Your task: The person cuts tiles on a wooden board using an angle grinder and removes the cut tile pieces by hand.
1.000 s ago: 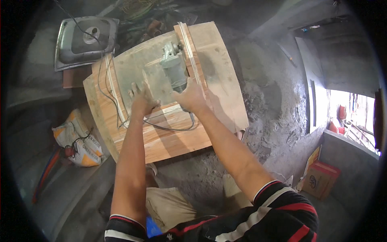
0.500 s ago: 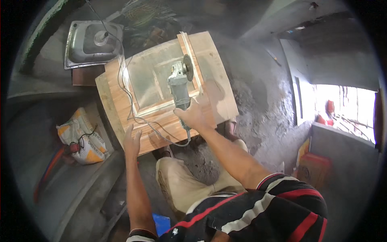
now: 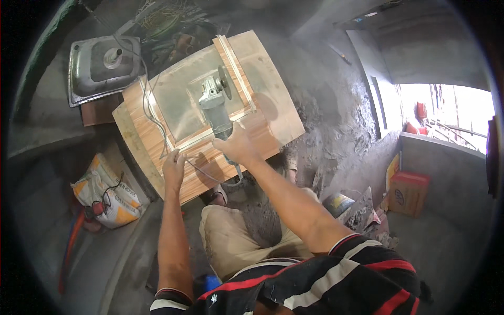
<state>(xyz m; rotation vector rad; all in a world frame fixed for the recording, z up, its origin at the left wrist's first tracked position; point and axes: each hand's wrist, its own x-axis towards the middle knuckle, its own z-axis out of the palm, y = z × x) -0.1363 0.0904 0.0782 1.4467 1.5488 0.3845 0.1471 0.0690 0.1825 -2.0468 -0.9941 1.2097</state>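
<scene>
My right hand [image 3: 236, 144] is wrapped round the body of an angle grinder [image 3: 214, 111], whose disc [image 3: 226, 83] points away from me over a wood-grain panel [image 3: 210, 168]. The panel has light trim strips round a dusty central area and lies on a larger plywood board [image 3: 275, 84]. At the panel's near left part, my left hand [image 3: 174, 161] is closed on the grinder's grey power cord [image 3: 202, 170]. From there the cord loops to the grinder's rear end and also runs up the panel's left side.
A steel sink [image 3: 86, 65] stands at the far left. White-and-yellow sacks [image 3: 113, 197] and a red-and-blue hose [image 3: 70, 257] lie to the left. On the right are a red-topped cardboard box [image 3: 408, 193] and a bright window opening [image 3: 446, 118]. Dust hangs in the air.
My left hand has gone from fingers extended beside the panel to closed on the cord. My right hand still holds the grinder. The view has shifted slightly.
</scene>
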